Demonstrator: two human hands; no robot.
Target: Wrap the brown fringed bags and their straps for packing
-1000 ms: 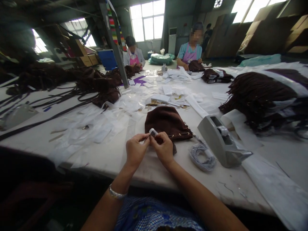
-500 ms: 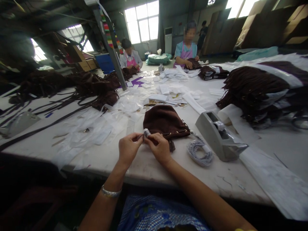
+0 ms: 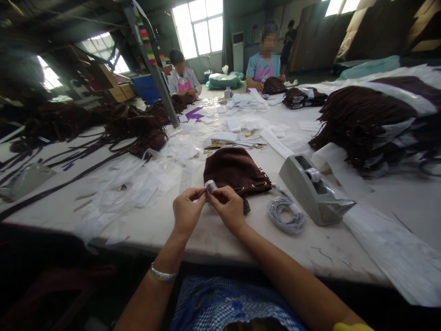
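Note:
My left hand [image 3: 187,210] and my right hand [image 3: 228,208] meet just above the near edge of the white table [image 3: 213,239]. Both pinch a small shiny silver piece [image 3: 210,185] between their fingertips. Directly behind the hands lies a brown suede pouch [image 3: 234,169] with fringe and gold eyelets along its near side. A coil of pale cord [image 3: 286,216] rests to the right of my right hand.
A grey tape dispenser [image 3: 314,188] stands right of the cord. A heap of brown fringed bags [image 3: 372,122] fills the right side, more bags and long straps [image 3: 113,126] the left. Clear plastic sleeves [image 3: 138,184] and white paper slips litter the middle. Two people sit working at the far end.
Both hands have stayed together on the silver piece, turning it slightly. The view has shifted a little, so the hands and pouch sit a bit further left.

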